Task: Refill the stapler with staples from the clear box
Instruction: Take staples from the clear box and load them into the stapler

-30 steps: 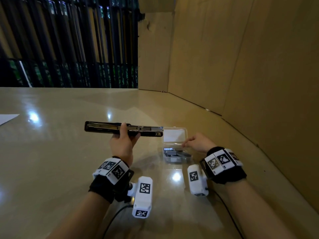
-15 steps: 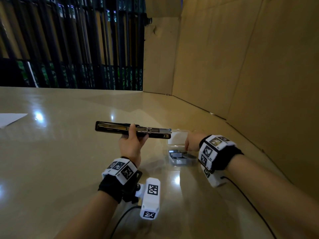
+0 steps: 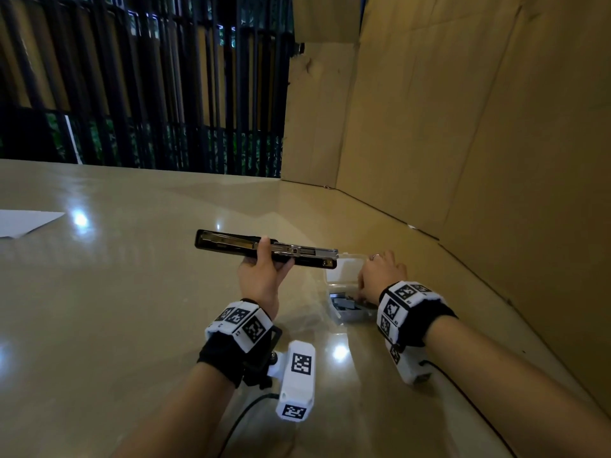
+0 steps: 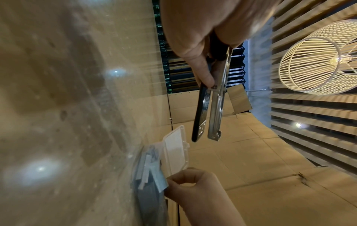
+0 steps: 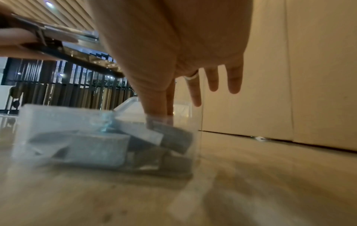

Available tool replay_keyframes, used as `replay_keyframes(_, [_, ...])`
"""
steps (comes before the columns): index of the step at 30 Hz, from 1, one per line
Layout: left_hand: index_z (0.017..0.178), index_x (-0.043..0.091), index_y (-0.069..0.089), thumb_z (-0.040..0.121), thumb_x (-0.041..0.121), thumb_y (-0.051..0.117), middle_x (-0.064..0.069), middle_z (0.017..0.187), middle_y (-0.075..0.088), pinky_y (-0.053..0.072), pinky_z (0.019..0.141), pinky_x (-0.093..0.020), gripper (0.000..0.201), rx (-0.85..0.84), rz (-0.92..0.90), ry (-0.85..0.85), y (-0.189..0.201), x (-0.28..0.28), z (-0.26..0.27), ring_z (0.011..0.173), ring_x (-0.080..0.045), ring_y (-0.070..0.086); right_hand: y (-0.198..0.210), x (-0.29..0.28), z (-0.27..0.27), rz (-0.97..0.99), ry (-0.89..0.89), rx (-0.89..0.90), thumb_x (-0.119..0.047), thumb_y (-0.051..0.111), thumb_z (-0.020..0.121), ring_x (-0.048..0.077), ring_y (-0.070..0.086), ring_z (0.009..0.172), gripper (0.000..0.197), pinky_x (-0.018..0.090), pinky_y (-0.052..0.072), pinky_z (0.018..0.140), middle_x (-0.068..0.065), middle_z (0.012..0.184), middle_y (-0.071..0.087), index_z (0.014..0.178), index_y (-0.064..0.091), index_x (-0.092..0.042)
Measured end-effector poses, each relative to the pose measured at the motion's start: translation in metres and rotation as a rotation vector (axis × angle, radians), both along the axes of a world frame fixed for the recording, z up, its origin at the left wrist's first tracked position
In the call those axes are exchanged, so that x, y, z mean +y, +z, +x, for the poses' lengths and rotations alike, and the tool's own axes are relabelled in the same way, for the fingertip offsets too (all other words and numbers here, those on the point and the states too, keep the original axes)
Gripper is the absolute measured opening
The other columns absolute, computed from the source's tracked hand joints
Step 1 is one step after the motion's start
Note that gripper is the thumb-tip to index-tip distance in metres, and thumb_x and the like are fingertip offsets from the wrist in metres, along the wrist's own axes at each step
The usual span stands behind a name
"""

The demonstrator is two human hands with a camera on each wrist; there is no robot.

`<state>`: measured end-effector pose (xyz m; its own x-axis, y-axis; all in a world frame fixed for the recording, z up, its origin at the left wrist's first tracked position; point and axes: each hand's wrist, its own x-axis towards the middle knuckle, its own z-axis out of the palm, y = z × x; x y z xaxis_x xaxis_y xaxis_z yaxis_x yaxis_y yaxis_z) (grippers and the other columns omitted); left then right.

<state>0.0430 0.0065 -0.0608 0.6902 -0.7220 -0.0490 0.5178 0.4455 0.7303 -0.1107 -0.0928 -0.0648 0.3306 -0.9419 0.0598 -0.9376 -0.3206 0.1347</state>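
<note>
Head view: left hand [image 3: 263, 276] raised above the bench [image 3: 99, 309], thumb and fingers clamped round the middle of the black stapler [image 3: 264, 248], held level and swung open, metal staple channel facing up. Right hand [image 3: 380, 276] reaching down into the clear box [image 3: 344, 292], set toward the bench's right edge by the cardboard wall [image 3: 463, 143]; lid open, fingertips hidden here. White paper [image 3: 26, 221] at the far left edge

Left wrist view: stapler [image 4: 208, 110] gripped, black base and silver channel parted; below, right hand [image 4: 193, 188] pinching a staple strip [image 4: 158, 182] at the box [image 4: 175, 152]

Right wrist view: thumb and forefinger [image 5: 154, 104] dipped into the box [image 5: 58, 119], pinched on a grey strip [image 5: 170, 134] among piled staples; remaining fingers spread apart
</note>
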Motion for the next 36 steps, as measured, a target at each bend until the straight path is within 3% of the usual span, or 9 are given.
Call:
replay_keyframes(7, [0.081, 0.005, 0.050, 0.093, 0.024, 0.049, -0.011, 0.076, 0.054, 0.059, 0.059, -0.021, 0.023, 0.000, 0.003, -0.002, 0.000, -0.002, 0.002, 0.072, -0.019, 0.058, -0.006, -0.004, 0.001, 0.193, -0.182, -0.150, -0.055, 0.053, 0.081, 0.029, 0.037, 0.123, 0.054, 0.044, 0.032, 0.103, 0.008, 0.126, 0.053, 0.117, 0.055, -0.015])
replay_keyframes(11, [0.079, 0.006, 0.050, 0.093, 0.023, 0.049, -0.012, 0.077, 0.055, 0.059, 0.059, -0.021, 0.022, -0.002, 0.000, -0.011, 0.000, -0.002, 0.001, 0.074, -0.022, 0.059, 0.000, -0.004, 0.004, 0.207, -0.235, -0.260, -0.058, 0.063, 0.073, 0.030, 0.044, 0.116, 0.054, 0.043, 0.038, 0.101, 0.008, 0.116, 0.058, 0.107, 0.056, -0.017])
replay_keyframes(16, [0.080, 0.007, 0.050, 0.093, 0.023, 0.049, -0.012, 0.078, 0.056, 0.059, 0.058, -0.020, 0.021, 0.005, 0.000, -0.019, 0.000, -0.001, 0.000, 0.073, -0.021, 0.060, 0.002, 0.000, 0.005, 0.242, -0.271, -0.381, -0.038, 0.068, 0.075, 0.028, 0.055, 0.101, 0.029, 0.040, 0.049, 0.092, 0.004, 0.096, 0.060, 0.068, 0.046, -0.020])
replay_keyframes(18, [0.079, 0.007, 0.050, 0.094, 0.023, 0.048, -0.012, 0.077, 0.056, 0.058, 0.056, -0.019, 0.022, 0.006, -0.004, -0.022, 0.000, 0.000, 0.000, 0.073, -0.021, 0.060, -0.001, 0.000, 0.005, 0.307, -0.258, -0.500, -0.031, 0.072, 0.070, 0.027, 0.060, 0.097, 0.021, 0.039, 0.052, 0.090, 0.010, 0.104, 0.065, 0.085, 0.062, -0.019])
replay_keyframes(20, [0.078, 0.006, 0.050, 0.094, 0.023, 0.049, -0.012, 0.076, 0.055, 0.058, 0.056, -0.018, 0.024, -0.001, -0.005, -0.024, 0.000, 0.000, 0.001, 0.071, -0.021, 0.060, -0.003, 0.000, 0.005, 0.413, -0.256, -0.600, -0.024, 0.076, 0.068, 0.026, 0.056, 0.103, 0.049, 0.037, 0.048, 0.094, 0.015, 0.121, 0.059, 0.113, 0.061, -0.009])
replay_keyframes(24, [0.078, 0.005, 0.051, 0.093, 0.024, 0.049, -0.013, 0.077, 0.056, 0.057, 0.054, -0.017, 0.024, 0.005, -0.004, -0.024, 0.001, 0.000, 0.003, 0.075, -0.023, 0.060, 0.000, 0.000, 0.006, 0.358, -0.286, -0.533, -0.024, 0.072, 0.076, 0.025, 0.060, 0.083, 0.019, 0.028, 0.046, 0.068, 0.011, 0.092, 0.065, 0.079, 0.064, -0.008])
replay_keyframes(27, [0.078, 0.006, 0.051, 0.093, 0.024, 0.049, -0.014, 0.079, 0.056, 0.057, 0.054, -0.017, 0.023, 0.017, -0.009, -0.023, 0.001, -0.001, 0.003, 0.079, -0.025, 0.060, 0.000, 0.001, 0.008, 0.296, -0.283, -0.497, -0.028, 0.072, 0.076, 0.025, 0.063, 0.085, 0.029, 0.025, 0.046, 0.060, 0.010, 0.095, 0.070, 0.092, 0.068, -0.005])
replay_keyframes(32, [0.080, 0.005, 0.051, 0.093, 0.025, 0.050, -0.020, 0.086, 0.056, 0.056, 0.053, -0.017, 0.023, 0.016, 0.000, -0.019, 0.002, -0.001, 0.001, 0.088, -0.031, 0.060, -0.004, 0.005, 0.012, 0.257, -0.265, -0.430, -0.056, 0.076, 0.055, 0.029, 0.058, 0.103, 0.047, 0.041, 0.049, 0.092, 0.008, 0.101, 0.067, 0.071, 0.052, -0.019])
replay_keyframes(36, [0.083, 0.004, 0.052, 0.093, 0.025, 0.051, -0.019, 0.087, 0.057, 0.056, 0.052, -0.016, 0.023, 0.015, 0.001, -0.028, 0.002, 0.000, -0.001, 0.090, -0.031, 0.061, 0.001, 0.009, 0.014, 0.219, -0.214, -0.333, -0.051, 0.069, 0.070, 0.029, 0.047, 0.118, 0.048, 0.048, 0.037, 0.103, 0.005, 0.113, 0.061, 0.104, 0.055, -0.020])
